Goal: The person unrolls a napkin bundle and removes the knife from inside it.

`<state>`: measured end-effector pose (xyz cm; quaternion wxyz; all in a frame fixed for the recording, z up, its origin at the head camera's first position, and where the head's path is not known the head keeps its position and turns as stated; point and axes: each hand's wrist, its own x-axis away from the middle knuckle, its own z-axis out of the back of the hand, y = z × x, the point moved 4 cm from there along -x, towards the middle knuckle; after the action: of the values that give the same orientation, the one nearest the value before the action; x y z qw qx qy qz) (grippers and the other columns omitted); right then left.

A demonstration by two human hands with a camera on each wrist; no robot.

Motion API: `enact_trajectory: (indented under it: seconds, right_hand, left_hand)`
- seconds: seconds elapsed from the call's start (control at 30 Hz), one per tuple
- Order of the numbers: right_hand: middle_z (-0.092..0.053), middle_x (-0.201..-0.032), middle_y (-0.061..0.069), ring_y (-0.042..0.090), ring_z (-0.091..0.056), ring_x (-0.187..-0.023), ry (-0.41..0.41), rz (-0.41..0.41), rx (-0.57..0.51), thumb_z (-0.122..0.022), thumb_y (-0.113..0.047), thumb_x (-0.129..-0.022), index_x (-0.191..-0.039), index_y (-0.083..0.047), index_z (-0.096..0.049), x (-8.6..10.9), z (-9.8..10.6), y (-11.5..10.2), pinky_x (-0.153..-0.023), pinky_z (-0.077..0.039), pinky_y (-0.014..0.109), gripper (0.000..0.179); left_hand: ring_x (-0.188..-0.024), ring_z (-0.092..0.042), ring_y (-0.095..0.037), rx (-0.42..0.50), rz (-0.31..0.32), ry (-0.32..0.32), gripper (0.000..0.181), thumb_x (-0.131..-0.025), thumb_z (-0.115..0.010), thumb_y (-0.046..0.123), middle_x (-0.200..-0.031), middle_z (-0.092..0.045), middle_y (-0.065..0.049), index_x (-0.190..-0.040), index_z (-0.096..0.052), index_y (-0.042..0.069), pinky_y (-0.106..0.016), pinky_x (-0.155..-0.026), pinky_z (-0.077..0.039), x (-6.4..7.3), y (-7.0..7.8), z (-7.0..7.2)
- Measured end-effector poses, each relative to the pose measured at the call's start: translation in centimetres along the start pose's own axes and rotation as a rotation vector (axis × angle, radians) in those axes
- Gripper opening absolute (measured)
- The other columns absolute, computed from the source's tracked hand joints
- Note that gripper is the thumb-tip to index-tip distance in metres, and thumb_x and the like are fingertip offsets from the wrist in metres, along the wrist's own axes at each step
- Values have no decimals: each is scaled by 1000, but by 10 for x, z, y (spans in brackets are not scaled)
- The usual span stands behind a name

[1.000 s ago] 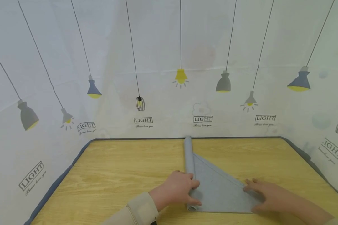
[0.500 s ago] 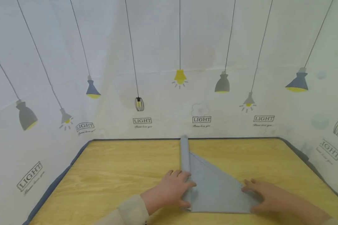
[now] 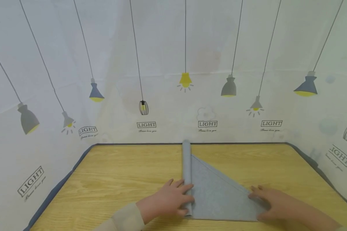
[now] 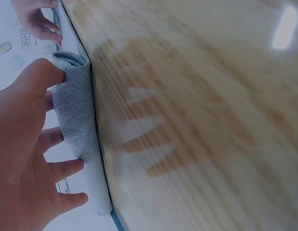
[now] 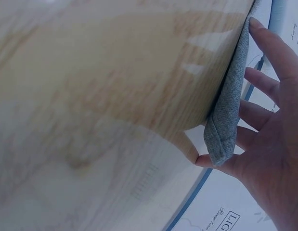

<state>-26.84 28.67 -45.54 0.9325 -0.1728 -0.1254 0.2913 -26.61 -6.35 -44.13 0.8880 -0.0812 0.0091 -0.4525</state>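
Observation:
A grey-blue cloth (image 3: 217, 195) lies on the table, its right part flat and coming to a corner, with a slanted hemmed edge. Along its left side runs a narrow roll (image 3: 186, 163) that reaches toward the table's far edge. My left hand (image 3: 171, 199) rests on the near part of this roll with fingers spread. In the left wrist view, the thumb touches the roll's coiled end (image 4: 74, 60) and the fingers extend along its other side. At the cloth's right corner (image 5: 223, 125), my right hand (image 3: 273, 203) touches it with extended fingers, partly hiding the tip.
The wooden tabletop (image 3: 118, 179) has a dark blue edge band (image 3: 60, 186). White sheeting (image 3: 162, 48) printed with hanging lamps and "LIGHT" labels stands around the back and sides. Glare and hand reflections show on the shiny surface.
The roll has shifted left along with my left hand, whose fingers are now more spread. The flat part of the cloth has become wider at its left. My right hand has stayed at the corner.

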Motion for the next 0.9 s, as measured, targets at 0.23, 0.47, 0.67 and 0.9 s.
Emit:
enact_trajectory:
  seconds: [0.23, 0.47, 0.67, 0.9]
  right_hand:
    - [-46, -139, 30, 57, -41, -123, 27, 10, 14, -79, -47, -76, -124, -10, -64, 0, -1, 2, -90, -40, 67, 62]
    - [-45, -139, 33, 59, -40, -122, 6, 17, -3, -79, -42, -77, -125, -7, -63, 0, -1, -1, -89, -39, 69, 61]
    - [-44, -139, 32, 59, -39, -122, 11, 10, -11, -79, -45, -77, -126, -8, -62, 1, -3, 2, -89, -38, 70, 64]
    - [-43, -141, 31, 59, -38, -124, -9, -18, -30, -79, -46, -77, -127, -10, -62, 0, -4, 5, -91, -37, 71, 64]
  left_hand:
    - [-133, -42, -30, 36, 5, 32, 38, -94, -59, 46, -151, -37, -1, -131, -57, 38, -56, -98, -42, 10, -7, 1]
    - [-129, -45, -27, 81, 18, 32, 43, -87, -66, 42, -147, -41, -3, -129, -58, 37, -57, -97, -42, 18, -12, 0]
    - [-120, -52, -29, 119, 23, 39, 45, -84, -72, 41, -140, -46, -7, -127, -58, 35, -55, -94, -45, 24, -15, 3]
    - [-123, -49, -28, 130, 28, -7, 47, -89, -67, 38, -141, -44, -8, -134, -55, 40, -53, -97, -43, 26, -19, 4]
